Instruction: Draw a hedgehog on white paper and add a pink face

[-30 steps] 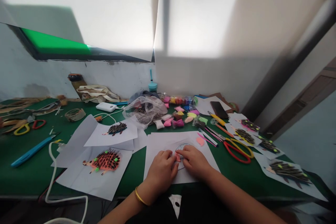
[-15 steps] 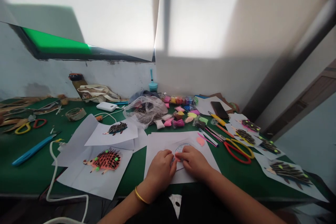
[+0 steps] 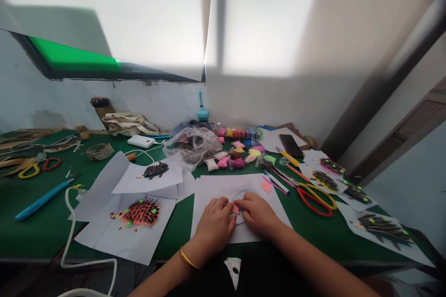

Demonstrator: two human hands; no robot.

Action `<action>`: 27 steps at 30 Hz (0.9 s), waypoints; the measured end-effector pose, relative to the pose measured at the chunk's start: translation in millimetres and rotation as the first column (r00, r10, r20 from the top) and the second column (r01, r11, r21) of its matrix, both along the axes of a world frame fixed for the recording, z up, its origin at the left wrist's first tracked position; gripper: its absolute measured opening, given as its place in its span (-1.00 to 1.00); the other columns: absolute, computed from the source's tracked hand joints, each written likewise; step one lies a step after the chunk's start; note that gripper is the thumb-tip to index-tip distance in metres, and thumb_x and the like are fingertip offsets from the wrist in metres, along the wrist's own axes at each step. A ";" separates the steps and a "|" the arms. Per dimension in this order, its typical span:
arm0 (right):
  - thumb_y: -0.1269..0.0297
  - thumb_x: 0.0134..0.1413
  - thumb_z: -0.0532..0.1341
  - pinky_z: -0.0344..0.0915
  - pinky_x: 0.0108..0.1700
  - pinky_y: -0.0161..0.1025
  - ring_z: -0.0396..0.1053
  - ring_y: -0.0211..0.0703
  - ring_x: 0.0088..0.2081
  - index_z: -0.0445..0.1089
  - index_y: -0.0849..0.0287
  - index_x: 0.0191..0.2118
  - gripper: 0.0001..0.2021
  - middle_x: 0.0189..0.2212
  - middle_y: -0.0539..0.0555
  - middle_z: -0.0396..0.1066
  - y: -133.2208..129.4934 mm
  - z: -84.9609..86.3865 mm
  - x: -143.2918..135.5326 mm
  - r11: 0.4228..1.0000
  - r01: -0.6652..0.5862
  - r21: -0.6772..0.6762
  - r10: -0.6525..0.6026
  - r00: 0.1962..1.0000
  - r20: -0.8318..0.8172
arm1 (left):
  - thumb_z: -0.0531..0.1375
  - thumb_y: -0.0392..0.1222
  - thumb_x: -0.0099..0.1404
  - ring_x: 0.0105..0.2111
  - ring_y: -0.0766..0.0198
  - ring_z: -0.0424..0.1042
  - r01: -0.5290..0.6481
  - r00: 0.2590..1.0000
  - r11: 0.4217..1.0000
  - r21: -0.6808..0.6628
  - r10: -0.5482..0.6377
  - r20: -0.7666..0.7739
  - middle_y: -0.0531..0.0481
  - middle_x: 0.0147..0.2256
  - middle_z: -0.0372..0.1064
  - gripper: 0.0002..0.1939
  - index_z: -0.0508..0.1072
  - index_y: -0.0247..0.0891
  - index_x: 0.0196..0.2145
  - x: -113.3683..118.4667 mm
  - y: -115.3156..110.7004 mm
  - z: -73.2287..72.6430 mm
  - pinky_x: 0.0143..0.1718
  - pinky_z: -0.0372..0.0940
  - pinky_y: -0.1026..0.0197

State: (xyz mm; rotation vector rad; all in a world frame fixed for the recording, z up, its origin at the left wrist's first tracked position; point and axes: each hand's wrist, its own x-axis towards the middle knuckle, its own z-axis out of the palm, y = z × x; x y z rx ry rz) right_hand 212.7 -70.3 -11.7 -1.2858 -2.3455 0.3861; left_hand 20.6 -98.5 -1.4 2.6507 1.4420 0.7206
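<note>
A small piece of pink modelling clay (image 3: 236,208) lies between my hands, over the drawing (image 3: 241,194) on the white paper (image 3: 205,190). My left hand (image 3: 215,220) has its fingers curled and closed against the clay's left side. From the right, my right hand (image 3: 259,213) pinches the clay with bent fingers. The two hands partly cover the dotted, blue-outlined drawing. A larger flat lump of pink clay (image 3: 265,187) rests near the paper's upper right corner, apart from both hands.
Clay packets (image 3: 237,163) and a plastic bag (image 3: 193,146) lie behind the paper. Scissors (image 3: 315,199), pens (image 3: 277,181) and a phone (image 3: 291,145) are on the right. Finished hedgehog pictures (image 3: 139,211) lie left and right. A blue cutter (image 3: 43,199) and white cable (image 3: 71,236) sit left.
More of the pink clay shows between my fingers now. My left fingers have shifted slightly; my right hand stays nearly in place.
</note>
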 end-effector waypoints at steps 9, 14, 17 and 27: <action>0.56 -0.02 0.13 0.24 -0.13 -0.20 0.30 -0.11 -0.21 0.56 0.10 -0.17 -0.64 -0.33 0.08 0.39 -3.7 -2.4 3.1 0.999 0.000 0.040 0.004 0.996 -0.085 | 0.13 -0.22 0.34 -0.09 0.07 0.31 -0.003 1.000 1.000 -0.023 0.003 -0.014 -0.09 -0.06 0.33 -0.79 0.42 -0.20 -0.07 -0.2 -0.8 2.4 0.00 0.28 -0.05; 0.58 -0.03 0.13 0.25 -0.13 -0.20 0.32 -0.12 -0.21 0.56 0.08 -0.17 -0.62 -0.32 0.07 0.40 -4.2 -2.2 4.1 0.999 0.018 0.042 -0.013 0.994 -0.108 | 0.13 -0.21 0.34 -0.10 0.07 0.31 -0.001 1.000 1.000 -0.022 0.001 -0.008 -0.10 -0.07 0.33 -0.76 0.41 -0.19 -0.05 -0.5 -0.5 1.7 -0.01 0.29 -0.04; 0.58 -0.04 0.14 0.24 -0.16 -0.20 0.32 -0.12 -0.23 0.57 0.08 -0.25 -0.66 -0.35 0.06 0.39 -5.4 -0.3 4.2 0.999 0.015 0.049 -0.011 0.997 -0.082 | 0.13 -0.21 0.34 -0.10 0.07 0.31 -0.006 1.000 0.999 -0.036 0.006 -0.011 -0.10 -0.07 0.34 -0.74 0.41 -0.19 -0.02 -0.4 -0.7 2.3 -0.02 0.29 -0.03; 0.57 -0.05 0.15 0.22 -0.20 -0.21 0.30 -0.13 -0.27 0.57 0.09 -0.25 -0.67 -0.37 0.06 0.38 -7.3 -1.9 5.3 0.994 -0.009 0.109 0.019 0.996 -0.090 | 0.13 -0.21 0.34 -0.10 0.07 0.31 -0.009 1.000 1.000 -0.029 0.009 -0.010 -0.10 -0.07 0.33 -0.73 0.41 -0.20 -0.01 -0.2 -0.1 0.5 -0.01 0.29 -0.03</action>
